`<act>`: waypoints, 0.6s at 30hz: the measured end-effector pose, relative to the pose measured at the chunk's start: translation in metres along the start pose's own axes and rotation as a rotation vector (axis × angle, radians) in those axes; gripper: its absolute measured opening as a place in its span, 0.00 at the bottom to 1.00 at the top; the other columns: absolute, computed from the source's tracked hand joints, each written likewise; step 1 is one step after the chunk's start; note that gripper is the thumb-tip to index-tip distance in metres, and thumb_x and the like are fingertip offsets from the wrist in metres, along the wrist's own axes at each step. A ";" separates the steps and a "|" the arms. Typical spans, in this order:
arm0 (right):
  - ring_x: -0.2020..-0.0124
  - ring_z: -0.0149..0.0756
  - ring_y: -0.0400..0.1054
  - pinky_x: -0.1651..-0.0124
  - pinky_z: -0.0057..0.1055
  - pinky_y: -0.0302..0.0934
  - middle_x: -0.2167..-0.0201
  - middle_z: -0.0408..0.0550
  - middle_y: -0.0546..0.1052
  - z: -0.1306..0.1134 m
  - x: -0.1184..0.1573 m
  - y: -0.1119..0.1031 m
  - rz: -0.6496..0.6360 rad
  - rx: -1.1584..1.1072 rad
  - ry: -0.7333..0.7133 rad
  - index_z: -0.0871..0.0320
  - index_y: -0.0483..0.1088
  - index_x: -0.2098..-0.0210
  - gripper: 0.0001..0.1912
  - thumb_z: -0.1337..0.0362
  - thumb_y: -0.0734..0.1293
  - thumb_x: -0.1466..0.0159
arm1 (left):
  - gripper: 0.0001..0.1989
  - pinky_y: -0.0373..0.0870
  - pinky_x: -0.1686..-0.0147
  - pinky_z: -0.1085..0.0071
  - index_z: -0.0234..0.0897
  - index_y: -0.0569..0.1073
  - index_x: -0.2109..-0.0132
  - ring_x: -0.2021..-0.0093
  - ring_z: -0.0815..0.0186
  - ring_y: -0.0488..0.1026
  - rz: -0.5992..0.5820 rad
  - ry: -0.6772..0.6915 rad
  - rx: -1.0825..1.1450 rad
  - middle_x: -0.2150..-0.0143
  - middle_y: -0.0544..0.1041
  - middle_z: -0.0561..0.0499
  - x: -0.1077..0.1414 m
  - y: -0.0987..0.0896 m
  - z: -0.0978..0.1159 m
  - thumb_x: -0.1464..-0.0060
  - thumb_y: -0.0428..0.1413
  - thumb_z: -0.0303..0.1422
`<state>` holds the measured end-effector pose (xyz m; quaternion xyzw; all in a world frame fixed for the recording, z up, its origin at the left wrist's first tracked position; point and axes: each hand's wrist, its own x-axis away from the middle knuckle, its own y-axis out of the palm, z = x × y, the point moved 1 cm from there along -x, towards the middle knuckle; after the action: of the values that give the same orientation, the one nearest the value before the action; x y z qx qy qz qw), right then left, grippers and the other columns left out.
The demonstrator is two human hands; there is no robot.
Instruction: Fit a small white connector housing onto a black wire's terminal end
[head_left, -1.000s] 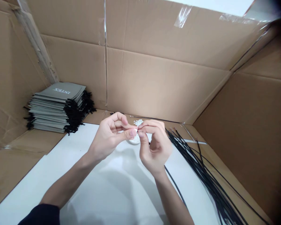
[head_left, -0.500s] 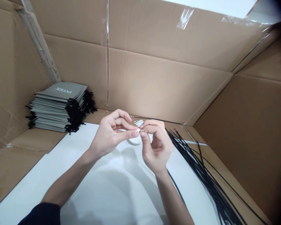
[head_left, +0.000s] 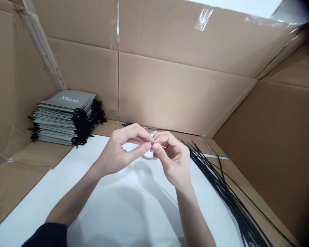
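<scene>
My left hand [head_left: 123, 147] and my right hand [head_left: 173, 156] meet fingertip to fingertip over the white sheet. Thumb and fingers are pinched on each side. Whatever lies between the fingertips is too small and covered to make out. Just behind and below them, partly hidden, is a round white dish [head_left: 148, 156]. A little heap of tiny white pieces [head_left: 153, 133] peeks out beyond the fingers. Closest to my right hand on the outer side runs a bundle of black cables [head_left: 216, 185], several with bare, copper-coloured ends.
At the left stands a tall stack of grey sheets [head_left: 64, 118] printed INTEX, with black tufts along their edges. Small black pieces [head_left: 127, 124] lie behind my left hand. Cardboard walls [head_left: 182, 96] enclose the back and both sides of the white work surface [head_left: 113, 209].
My fingertips have come closer together and now cover more of the white heap. My left hand's raised fingers have lowered. The dark pieces behind it have come into view.
</scene>
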<state>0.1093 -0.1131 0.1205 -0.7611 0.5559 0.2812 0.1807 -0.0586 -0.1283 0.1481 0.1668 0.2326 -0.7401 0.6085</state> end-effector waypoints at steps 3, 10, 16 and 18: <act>0.68 0.29 0.67 0.73 0.24 0.66 0.63 0.48 0.72 0.001 0.001 0.000 -0.004 0.015 0.011 0.59 0.74 0.64 0.06 0.65 0.69 0.30 | 0.03 0.79 0.59 0.81 0.42 0.80 0.61 0.61 0.72 0.76 -0.005 0.076 -0.212 0.63 0.78 0.53 0.003 -0.003 0.004 0.38 0.61 0.31; 0.60 0.35 0.71 0.68 0.26 0.68 0.60 0.50 0.74 0.001 0.001 -0.003 -0.038 0.173 -0.022 0.58 0.76 0.63 0.04 0.66 0.70 0.30 | 0.03 0.72 0.56 0.78 0.43 0.78 0.58 0.58 0.72 0.76 -0.073 0.224 -0.530 0.58 0.79 0.54 0.007 -0.012 0.006 0.36 0.59 0.30; 0.60 0.33 0.71 0.67 0.26 0.69 0.59 0.49 0.74 -0.003 0.001 -0.004 -0.057 0.127 -0.015 0.56 0.77 0.61 0.02 0.67 0.70 0.31 | 0.04 0.69 0.55 0.75 0.44 0.76 0.58 0.55 0.70 0.76 -0.083 0.237 -0.634 0.56 0.80 0.55 0.007 -0.014 0.003 0.35 0.56 0.31; 0.60 0.34 0.71 0.65 0.27 0.70 0.58 0.50 0.74 -0.004 0.001 -0.004 -0.054 0.116 -0.036 0.56 0.77 0.60 0.02 0.68 0.70 0.31 | 0.04 0.68 0.55 0.75 0.44 0.76 0.58 0.56 0.70 0.76 -0.086 0.221 -0.621 0.56 0.80 0.54 0.006 -0.014 0.003 0.34 0.56 0.32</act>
<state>0.1142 -0.1151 0.1230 -0.7589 0.5472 0.2570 0.2420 -0.0734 -0.1328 0.1494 0.0427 0.5185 -0.6363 0.5696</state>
